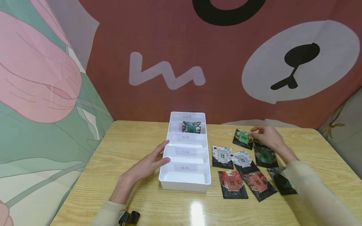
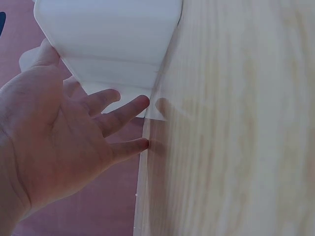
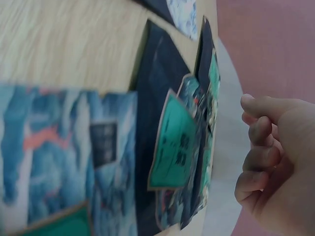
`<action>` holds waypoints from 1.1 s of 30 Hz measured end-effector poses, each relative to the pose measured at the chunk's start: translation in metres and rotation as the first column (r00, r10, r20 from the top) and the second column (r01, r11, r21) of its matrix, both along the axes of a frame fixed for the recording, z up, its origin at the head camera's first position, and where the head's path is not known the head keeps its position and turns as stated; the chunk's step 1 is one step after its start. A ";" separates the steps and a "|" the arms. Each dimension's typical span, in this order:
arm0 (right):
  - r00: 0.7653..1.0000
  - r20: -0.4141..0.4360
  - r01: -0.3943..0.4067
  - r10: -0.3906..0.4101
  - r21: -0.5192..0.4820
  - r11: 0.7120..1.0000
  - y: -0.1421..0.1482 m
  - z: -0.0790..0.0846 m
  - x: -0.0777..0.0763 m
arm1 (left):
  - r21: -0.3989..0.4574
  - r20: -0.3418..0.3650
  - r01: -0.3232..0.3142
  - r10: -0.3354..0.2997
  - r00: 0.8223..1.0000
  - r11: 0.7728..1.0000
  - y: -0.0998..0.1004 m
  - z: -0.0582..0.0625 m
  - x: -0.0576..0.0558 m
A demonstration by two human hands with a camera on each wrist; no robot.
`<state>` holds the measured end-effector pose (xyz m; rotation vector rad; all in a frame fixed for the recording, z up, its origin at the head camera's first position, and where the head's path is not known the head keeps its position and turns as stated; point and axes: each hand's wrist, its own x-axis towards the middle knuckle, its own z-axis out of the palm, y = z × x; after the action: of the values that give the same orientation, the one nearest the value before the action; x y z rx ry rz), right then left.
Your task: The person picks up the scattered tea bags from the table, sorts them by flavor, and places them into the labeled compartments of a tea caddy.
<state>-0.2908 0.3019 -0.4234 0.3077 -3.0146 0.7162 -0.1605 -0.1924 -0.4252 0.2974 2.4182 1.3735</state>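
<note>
A white divided box (image 1: 185, 187) stands lengthwise on the table, its compartments labelled in Chinese characters. One dark tea packet with a green label (image 1: 191, 128) leans in its farthest compartment. My left hand (image 1: 144, 166) touches the box's left side with fingers spread, thumb at the rim; in the left wrist view the hand (image 2: 74, 123) shows straight fingers. To the right, my right hand (image 1: 267, 136) hovers over the far tea packets, fingertips beside a green-labelled packet (image 1: 243, 138). The right wrist view shows that hand's loosely bent fingers (image 3: 261, 160) with nothing between them.
Right of the box lie two white-and-blue packets (image 1: 222, 157), two red packets (image 1: 233, 185) and more green-labelled ones (image 1: 266, 157), some overlapping. The right sleeve covers part of the nearest green packet (image 1: 278, 179). A printed cloth (image 1: 158, 100) hangs behind the wooden table (image 1: 135, 138).
</note>
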 end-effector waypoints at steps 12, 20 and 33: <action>0.997 0.072 -0.012 0.009 0.035 0.999 0.014 -0.009 -0.006 | 0.005 0.003 0.002 -0.002 1.000 1.000 0.000 -0.002 -0.001; 0.991 0.133 -0.031 0.027 0.032 0.999 0.018 -0.013 -0.010 | 0.006 0.001 -0.001 0.001 1.000 1.000 0.000 -0.001 0.000; 0.977 0.202 -0.073 0.063 0.042 0.996 0.015 -0.013 -0.014 | 0.013 -0.003 0.002 -0.002 1.000 1.000 0.000 -0.001 -0.001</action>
<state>-0.3044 0.3168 -0.4361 0.3624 -3.2311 0.7203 -0.1610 -0.1925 -0.4265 0.3051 2.4118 1.3900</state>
